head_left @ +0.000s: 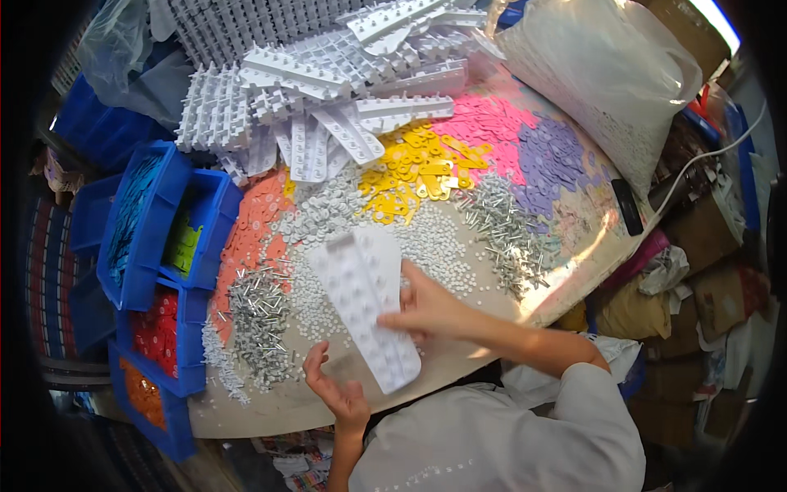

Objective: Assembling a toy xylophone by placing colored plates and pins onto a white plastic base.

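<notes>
My right hand (428, 305) grips the long side of a white plastic plate (365, 299) with rows of round bumps, thumb on top. The plate is held tilted above the table. My left hand (338, 392), its fingers apart and slightly curled, holds nothing and is near the plate's lower end. Beneath and around the plate lie many small white round beads (430, 254). A pile of metal pins (258, 320) lies beyond my left hand, and a second pin pile (507, 234) lies to the right. Grey-white small pieces (328, 205) are heaped behind the plate.
White studded plastic strips (328, 78) are stacked at the back. Flat yellow (422, 168), pink (492, 123), purple (553, 160) and coral tabs (256, 217) cover the table (459, 344). Blue bins (193, 328) stand at left; a bulging plastic sack (602, 74) sits back right, near a black object (627, 207).
</notes>
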The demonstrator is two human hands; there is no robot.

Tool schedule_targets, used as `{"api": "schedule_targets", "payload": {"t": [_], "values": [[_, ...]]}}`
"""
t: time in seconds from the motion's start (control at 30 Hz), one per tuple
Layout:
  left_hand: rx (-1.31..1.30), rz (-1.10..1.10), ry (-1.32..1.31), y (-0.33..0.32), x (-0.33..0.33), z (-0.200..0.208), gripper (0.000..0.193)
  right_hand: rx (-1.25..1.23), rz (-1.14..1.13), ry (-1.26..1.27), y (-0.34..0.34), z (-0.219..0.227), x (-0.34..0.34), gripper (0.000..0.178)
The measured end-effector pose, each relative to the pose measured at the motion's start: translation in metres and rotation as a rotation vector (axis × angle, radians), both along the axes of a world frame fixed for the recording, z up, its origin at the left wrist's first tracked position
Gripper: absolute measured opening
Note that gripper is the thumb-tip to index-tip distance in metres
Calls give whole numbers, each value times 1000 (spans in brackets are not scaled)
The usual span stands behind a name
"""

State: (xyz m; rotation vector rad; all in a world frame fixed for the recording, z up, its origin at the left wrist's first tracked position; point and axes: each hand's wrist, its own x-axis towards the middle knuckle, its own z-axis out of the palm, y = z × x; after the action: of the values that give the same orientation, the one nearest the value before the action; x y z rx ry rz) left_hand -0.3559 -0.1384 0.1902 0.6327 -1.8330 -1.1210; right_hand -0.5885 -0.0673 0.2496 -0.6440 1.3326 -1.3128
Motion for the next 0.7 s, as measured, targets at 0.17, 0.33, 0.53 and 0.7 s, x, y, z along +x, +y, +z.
{"api": "schedule_targets", "payload": {"t": [0.17,0.33,0.53,0.7], "values": [[-232,-227,-348,12,-8,18,71,54,-41,-60,28,-31,34,84],[-221,-305,-582,19,-7,11,69,261,55,176,26,-5,6,35],[-186,-289,-525,19,-14,11,73,55,-363,1488,44,-8,-78,16],[-137,-338,-437,7,-22,11,68,144,-261,1692,48,-15,-129,15]]}}
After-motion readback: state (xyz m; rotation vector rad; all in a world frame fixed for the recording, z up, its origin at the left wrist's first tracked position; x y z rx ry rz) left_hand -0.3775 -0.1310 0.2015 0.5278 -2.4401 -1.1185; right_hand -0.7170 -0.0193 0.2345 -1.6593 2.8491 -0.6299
